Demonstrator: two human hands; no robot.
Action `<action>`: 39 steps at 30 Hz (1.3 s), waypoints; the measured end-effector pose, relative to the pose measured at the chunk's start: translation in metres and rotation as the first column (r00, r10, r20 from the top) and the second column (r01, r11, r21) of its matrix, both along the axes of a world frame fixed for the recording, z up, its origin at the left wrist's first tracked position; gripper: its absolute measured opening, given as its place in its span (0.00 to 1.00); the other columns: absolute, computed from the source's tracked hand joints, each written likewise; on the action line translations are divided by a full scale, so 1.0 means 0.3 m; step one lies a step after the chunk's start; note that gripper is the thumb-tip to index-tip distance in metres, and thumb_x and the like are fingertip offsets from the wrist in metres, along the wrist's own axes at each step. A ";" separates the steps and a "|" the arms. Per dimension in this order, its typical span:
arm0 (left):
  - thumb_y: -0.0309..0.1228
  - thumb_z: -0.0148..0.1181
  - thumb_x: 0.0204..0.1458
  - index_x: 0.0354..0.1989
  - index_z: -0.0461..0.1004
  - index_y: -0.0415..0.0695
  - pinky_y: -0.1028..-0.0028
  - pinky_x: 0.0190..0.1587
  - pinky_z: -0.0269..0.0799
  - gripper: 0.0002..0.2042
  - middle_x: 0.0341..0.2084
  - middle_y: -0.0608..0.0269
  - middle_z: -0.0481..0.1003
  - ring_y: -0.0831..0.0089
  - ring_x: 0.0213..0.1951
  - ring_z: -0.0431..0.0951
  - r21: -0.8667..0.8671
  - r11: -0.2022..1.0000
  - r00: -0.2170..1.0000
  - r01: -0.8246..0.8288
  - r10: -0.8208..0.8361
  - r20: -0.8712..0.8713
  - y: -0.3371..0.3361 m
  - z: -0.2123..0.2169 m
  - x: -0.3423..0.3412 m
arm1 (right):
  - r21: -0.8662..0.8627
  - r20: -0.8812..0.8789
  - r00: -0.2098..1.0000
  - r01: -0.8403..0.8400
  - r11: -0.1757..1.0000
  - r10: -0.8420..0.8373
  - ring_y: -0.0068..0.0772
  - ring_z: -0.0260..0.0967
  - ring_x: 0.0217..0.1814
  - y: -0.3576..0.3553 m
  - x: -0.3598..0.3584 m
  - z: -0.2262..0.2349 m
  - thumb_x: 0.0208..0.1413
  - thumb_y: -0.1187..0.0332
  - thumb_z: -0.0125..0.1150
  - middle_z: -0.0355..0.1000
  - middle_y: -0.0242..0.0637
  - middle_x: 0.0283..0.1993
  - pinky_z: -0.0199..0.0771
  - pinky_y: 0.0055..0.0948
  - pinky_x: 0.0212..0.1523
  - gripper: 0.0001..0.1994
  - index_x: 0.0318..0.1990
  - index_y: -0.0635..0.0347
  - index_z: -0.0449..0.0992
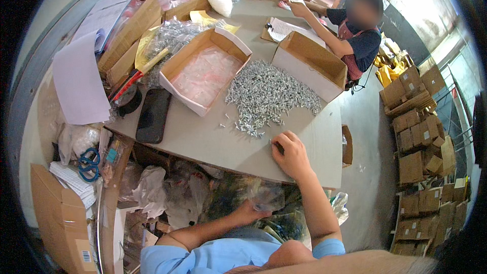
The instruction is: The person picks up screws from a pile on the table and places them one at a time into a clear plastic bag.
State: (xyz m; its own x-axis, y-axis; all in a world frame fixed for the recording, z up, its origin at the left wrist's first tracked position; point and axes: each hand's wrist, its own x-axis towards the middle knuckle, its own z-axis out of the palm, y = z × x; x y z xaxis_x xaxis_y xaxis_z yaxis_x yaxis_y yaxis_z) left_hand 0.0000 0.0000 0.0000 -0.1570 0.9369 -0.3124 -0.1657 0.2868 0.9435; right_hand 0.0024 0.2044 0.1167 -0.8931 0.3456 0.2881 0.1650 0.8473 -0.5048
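A large heap of small silver screws lies on the grey table, with a few strays at its near side. My right hand rests on the tabletop just in front of the heap, its fingers curled together; what they hold, if anything, is hidden. Below the table's near edge, my left hand grips a small clear plastic bag. Left of the screws stands an open white carton with many clear plastic bags inside. An open white box sits at the heap's far right.
A black phone lies near the left edge, beside a red-handled tool. Blue scissors hang lower left. Across the table a person works near a clipboard. Cardboard boxes are stacked along the right.
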 end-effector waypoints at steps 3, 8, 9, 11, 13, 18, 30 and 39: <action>0.36 0.68 0.47 0.53 0.69 0.39 0.69 0.54 0.66 0.25 0.46 0.61 0.75 0.72 0.48 0.72 0.002 1.000 1.000 -0.020 0.020 0.005 -0.002 -0.009 0.005 | 0.002 -0.080 0.997 -0.011 1.000 0.011 0.51 0.66 0.41 -0.004 0.001 -0.015 0.45 0.75 0.58 0.67 0.45 0.36 0.69 0.41 0.44 0.08 0.35 0.61 0.71; 0.42 0.69 0.45 0.54 0.67 0.38 0.66 0.55 0.65 0.30 0.49 0.53 0.72 0.65 0.51 0.70 0.019 1.000 0.988 0.011 -0.014 0.152 0.003 0.010 -0.013 | -0.002 -0.148 0.989 -0.004 1.000 0.004 0.51 0.65 0.41 0.000 0.003 -0.031 0.45 0.76 0.57 0.66 0.45 0.35 0.68 0.41 0.43 0.07 0.34 0.61 0.70; 0.42 0.69 0.45 0.54 0.67 0.38 0.66 0.55 0.65 0.30 0.49 0.53 0.72 0.66 0.51 0.70 0.033 0.999 0.989 0.001 -0.006 0.148 0.000 0.002 -0.010 | -0.003 -0.148 0.989 -0.007 1.000 0.007 0.52 0.65 0.41 0.000 0.004 -0.034 0.45 0.75 0.57 0.66 0.45 0.35 0.68 0.41 0.43 0.07 0.34 0.61 0.70; 0.41 0.69 0.46 0.54 0.66 0.38 0.66 0.56 0.65 0.30 0.49 0.53 0.71 0.66 0.51 0.69 0.062 0.998 0.990 -0.020 0.011 0.139 -0.005 -0.019 -0.002 | -0.005 -0.150 0.989 -0.013 1.000 0.012 0.52 0.65 0.41 0.002 0.005 -0.042 0.45 0.75 0.57 0.66 0.46 0.35 0.68 0.41 0.44 0.07 0.34 0.61 0.70; 0.40 0.68 0.47 0.54 0.66 0.38 0.66 0.56 0.64 0.29 0.50 0.55 0.71 0.67 0.52 0.68 -0.089 0.995 0.994 0.039 -0.030 0.101 0.001 0.050 -0.018 | -0.003 -0.153 0.988 0.002 1.000 -0.002 0.51 0.66 0.40 0.003 0.007 -0.041 0.45 0.76 0.58 0.68 0.45 0.35 0.69 0.41 0.42 0.07 0.34 0.61 0.71; 0.37 0.68 0.48 0.53 0.68 0.39 0.69 0.52 0.66 0.26 0.47 0.63 0.73 0.72 0.47 0.70 0.131 0.989 0.995 -0.073 0.063 0.082 0.001 -0.037 0.020 | 0.028 -0.133 0.991 -0.018 0.999 0.021 0.52 0.67 0.39 -0.015 0.037 -0.020 0.46 0.75 0.58 0.68 0.44 0.35 0.69 0.41 0.40 0.07 0.34 0.61 0.72; 0.36 0.67 0.48 0.54 0.68 0.40 0.72 0.51 0.67 0.26 0.46 0.62 0.74 0.74 0.47 0.71 0.052 0.998 0.996 -0.028 0.023 0.085 0.000 0.000 0.001 | -0.083 -0.032 0.997 -0.069 0.994 0.067 0.49 0.69 0.42 -0.044 -0.050 0.055 0.46 0.74 0.58 0.70 0.44 0.40 0.70 0.40 0.43 0.12 0.41 0.60 0.75; 0.38 0.66 0.49 0.50 0.70 0.39 0.71 0.50 0.68 0.23 0.42 0.61 0.76 0.73 0.44 0.73 -0.038 0.999 0.999 0.034 -0.034 0.017 -0.007 0.084 -0.025 | 0.040 -0.014 0.994 -0.105 0.994 0.106 0.50 0.66 0.46 -0.019 -0.126 0.004 0.44 0.75 0.56 0.68 0.46 0.40 0.68 0.42 0.49 0.11 0.39 0.60 0.73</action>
